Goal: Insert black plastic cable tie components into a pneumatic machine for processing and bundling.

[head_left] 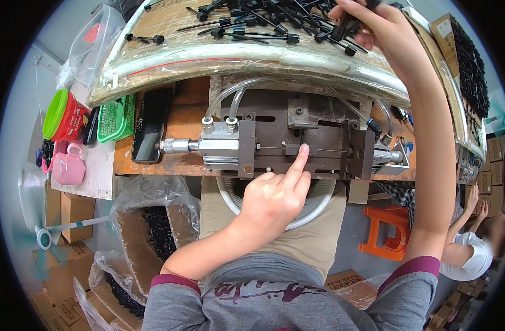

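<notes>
My left hand (277,196) is at the metal fixture (274,118), its index finger stretched out and the tip touching the small block at the centre. The other fingers curl loosely, and I see nothing held in them. A thin dark piece stands in the fixture beside that fingertip. My right hand (382,33) reaches up to the far right of the raised tray (169,63). Its fingers are closed on black plastic parts, partly hidden by the hand. Loose black plastic parts (263,25) with thin stems and knobbed heads lie heaped next to it.
Silver air cylinders (222,151) with clear hoses flank the fixture. To the left are a black phone (153,127), a green basket (115,118), a red tub (70,118) and a pink cup (69,165). An orange stool (385,234) and another person (467,251) are at the right.
</notes>
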The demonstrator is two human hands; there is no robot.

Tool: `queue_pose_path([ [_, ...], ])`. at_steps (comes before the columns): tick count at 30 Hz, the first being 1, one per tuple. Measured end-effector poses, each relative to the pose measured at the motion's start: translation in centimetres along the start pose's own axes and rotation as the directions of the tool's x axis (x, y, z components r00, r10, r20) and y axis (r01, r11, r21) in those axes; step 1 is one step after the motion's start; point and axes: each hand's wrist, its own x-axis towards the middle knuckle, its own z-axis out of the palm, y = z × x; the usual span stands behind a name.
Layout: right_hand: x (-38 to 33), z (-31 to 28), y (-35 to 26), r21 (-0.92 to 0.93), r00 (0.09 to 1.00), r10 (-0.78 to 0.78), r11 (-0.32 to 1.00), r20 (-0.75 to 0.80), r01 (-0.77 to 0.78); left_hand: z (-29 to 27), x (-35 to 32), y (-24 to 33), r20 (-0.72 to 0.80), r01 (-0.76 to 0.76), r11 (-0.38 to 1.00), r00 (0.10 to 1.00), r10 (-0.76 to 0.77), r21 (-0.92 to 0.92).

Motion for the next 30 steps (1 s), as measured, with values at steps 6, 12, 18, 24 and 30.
queue_pose_path([
  [6, -6.0, 0.8, 4.6, 0.391, 0.996, -0.071, 0.919, 0.06, 0.042, -1.4, 0.4, -0.2, -0.046, 0.041, 0.974, 0.998, -0.053, -0.224],
  [12, -13.9, 4.6, 5.7, 0.549, 0.949, 0.106, 0.795, 0.296, -0.26, -3.6, 1.3, 0.1, -0.334, -0.093, 0.914, 0.941, -0.048, -0.395],
  [18, -16.1, 4.0, 7.8, 0.577, 0.986, 0.125, 0.8, 0.109, -0.165, -3.4, -0.6, 0.6, -0.188, 0.0, 0.897, 0.978, -0.092, -0.441],
  [24, -17.6, 3.8, 7.7, 0.315, 0.987, -0.121, 0.937, -0.105, 0.148, -0.2, -0.9, 0.2, -0.118, 0.015, 0.993, 0.993, -0.029, -0.119],
  [30, -17.8, 3.6, 8.6, -0.279, 0.804, -0.556, 0.823, -0.212, 0.495, 0.1, -0.2, 0.1, -0.071, 0.038, 0.999, 0.997, -0.04, -0.034],
])
